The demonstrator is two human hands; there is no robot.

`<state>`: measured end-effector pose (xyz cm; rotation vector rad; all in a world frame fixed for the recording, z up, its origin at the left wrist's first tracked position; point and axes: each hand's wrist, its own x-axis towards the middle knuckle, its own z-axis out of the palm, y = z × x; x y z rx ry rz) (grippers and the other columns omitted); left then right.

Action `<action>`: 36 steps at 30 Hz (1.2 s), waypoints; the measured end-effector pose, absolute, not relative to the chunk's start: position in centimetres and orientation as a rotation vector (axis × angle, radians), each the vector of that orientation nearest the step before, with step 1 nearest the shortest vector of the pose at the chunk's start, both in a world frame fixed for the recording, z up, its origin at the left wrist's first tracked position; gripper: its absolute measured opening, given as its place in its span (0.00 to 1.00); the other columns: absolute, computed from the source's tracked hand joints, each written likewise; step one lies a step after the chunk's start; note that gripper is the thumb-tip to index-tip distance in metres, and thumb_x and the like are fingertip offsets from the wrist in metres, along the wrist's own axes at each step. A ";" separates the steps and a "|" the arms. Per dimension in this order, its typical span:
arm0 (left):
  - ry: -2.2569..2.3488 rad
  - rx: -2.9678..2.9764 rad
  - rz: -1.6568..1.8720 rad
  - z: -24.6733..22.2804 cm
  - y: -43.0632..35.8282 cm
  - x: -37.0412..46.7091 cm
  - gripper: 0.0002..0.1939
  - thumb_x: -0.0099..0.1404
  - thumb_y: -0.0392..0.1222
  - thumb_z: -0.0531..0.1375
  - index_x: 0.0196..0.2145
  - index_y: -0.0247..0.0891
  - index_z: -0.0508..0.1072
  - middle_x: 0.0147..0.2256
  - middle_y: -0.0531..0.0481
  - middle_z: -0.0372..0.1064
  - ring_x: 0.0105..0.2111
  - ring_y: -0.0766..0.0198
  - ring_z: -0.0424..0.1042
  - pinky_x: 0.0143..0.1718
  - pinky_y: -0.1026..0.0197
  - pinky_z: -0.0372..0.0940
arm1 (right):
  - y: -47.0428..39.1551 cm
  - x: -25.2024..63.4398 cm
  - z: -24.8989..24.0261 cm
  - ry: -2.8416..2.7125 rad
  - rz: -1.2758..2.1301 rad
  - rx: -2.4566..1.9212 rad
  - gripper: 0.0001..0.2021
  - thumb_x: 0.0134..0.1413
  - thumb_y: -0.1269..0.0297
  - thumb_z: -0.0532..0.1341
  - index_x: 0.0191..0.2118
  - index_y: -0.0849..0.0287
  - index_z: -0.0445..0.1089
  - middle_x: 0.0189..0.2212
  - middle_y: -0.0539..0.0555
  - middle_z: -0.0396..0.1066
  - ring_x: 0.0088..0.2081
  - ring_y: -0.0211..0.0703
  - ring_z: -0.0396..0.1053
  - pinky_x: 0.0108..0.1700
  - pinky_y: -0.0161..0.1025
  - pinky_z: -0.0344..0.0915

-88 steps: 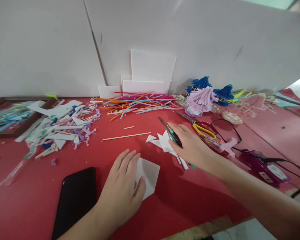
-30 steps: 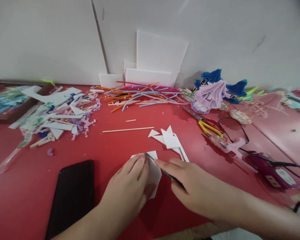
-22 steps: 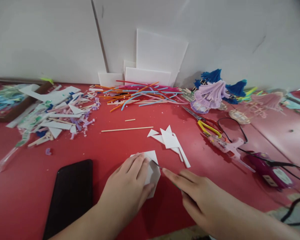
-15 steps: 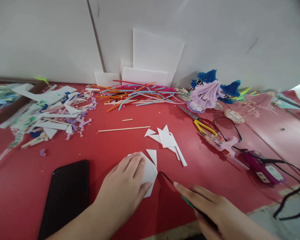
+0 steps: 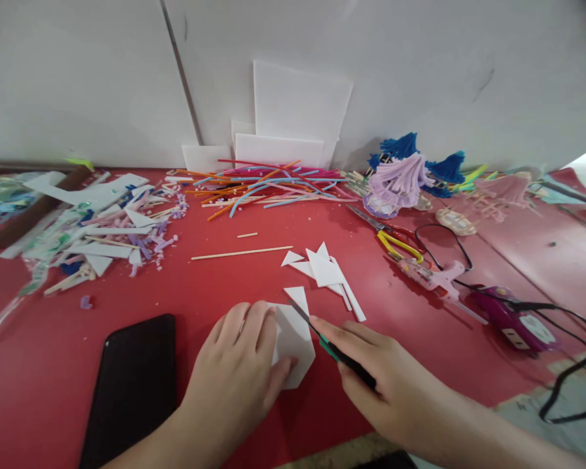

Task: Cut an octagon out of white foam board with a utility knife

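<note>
My left hand [image 5: 247, 355] presses a many-sided piece of white foam board [image 5: 295, 345] onto the red table, fingers bent and thumb on its surface. In my right hand [image 5: 371, 374] is a craft knife [image 5: 346, 360] with a black and green handle. Its blade is at the upper right edge of the board, pointing up and left. Just beyond lies a white triangular offcut [image 5: 299, 299], which the blade tip overlaps. More white offcuts [image 5: 326, 268] are heaped a little farther right. My left fingertips hide part of the board.
A black phone [image 5: 131, 384] lies left of my left hand. Scraps [image 5: 107, 234] pile at far left. Coloured pipe-like sticks [image 5: 273, 185] lie along the wall. To the right are scissors [image 5: 398, 246], a pink glue gun [image 5: 434, 280], a purple power strip [image 5: 515, 319] and its black cable.
My right hand has moved up and left, bringing the knife blade from beside the board's right corner to its upper right edge. The board has turned slightly under my left hand.
</note>
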<state>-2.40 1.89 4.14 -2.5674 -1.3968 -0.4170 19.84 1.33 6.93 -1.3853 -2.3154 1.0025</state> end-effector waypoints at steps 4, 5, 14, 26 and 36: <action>-1.249 -2.632 -0.473 3.8 2.2 -2.3 0.19 0.66 0.38 0.52 0.49 0.24 0.71 0.47 0.37 0.72 0.47 0.48 0.68 0.47 0.50 0.67 | 2.2 19.3 6.3 -2.384 1.008 -1.433 0.32 0.53 0.77 0.50 0.65 0.59 0.57 0.43 0.62 0.70 0.41 0.50 0.71 0.44 0.51 0.70; -1.242 -2.644 -0.469 3.7 2.3 -2.3 0.18 0.67 0.37 0.51 0.50 0.25 0.71 0.46 0.38 0.73 0.47 0.49 0.69 0.46 0.51 0.66 | 2.3 19.2 6.3 -2.388 1.014 -1.450 0.32 0.53 0.77 0.50 0.65 0.59 0.58 0.43 0.61 0.70 0.41 0.50 0.71 0.44 0.51 0.70; -1.302 -2.652 -0.450 3.9 2.2 -2.0 0.19 0.70 0.36 0.46 0.52 0.28 0.69 0.45 0.42 0.73 0.45 0.52 0.70 0.43 0.52 0.66 | 2.8 19.8 6.9 -2.440 1.010 -1.458 0.33 0.52 0.77 0.52 0.65 0.55 0.58 0.43 0.59 0.71 0.40 0.46 0.70 0.44 0.44 0.67; -1.228 -2.663 -0.478 3.4 2.2 -2.0 0.21 0.73 0.36 0.42 0.51 0.27 0.70 0.49 0.43 0.73 0.48 0.53 0.70 0.46 0.51 0.64 | 2.4 19.6 7.0 -2.457 1.035 -1.494 0.33 0.53 0.78 0.51 0.66 0.55 0.56 0.43 0.58 0.70 0.38 0.46 0.70 0.43 0.45 0.68; -1.240 -2.677 -0.470 3.4 2.2 -2.1 0.20 0.71 0.34 0.44 0.51 0.27 0.70 0.49 0.43 0.73 0.49 0.53 0.70 0.48 0.51 0.64 | 2.7 19.5 7.3 -2.461 1.047 -1.464 0.33 0.53 0.78 0.51 0.66 0.55 0.56 0.44 0.59 0.71 0.41 0.46 0.70 0.45 0.46 0.68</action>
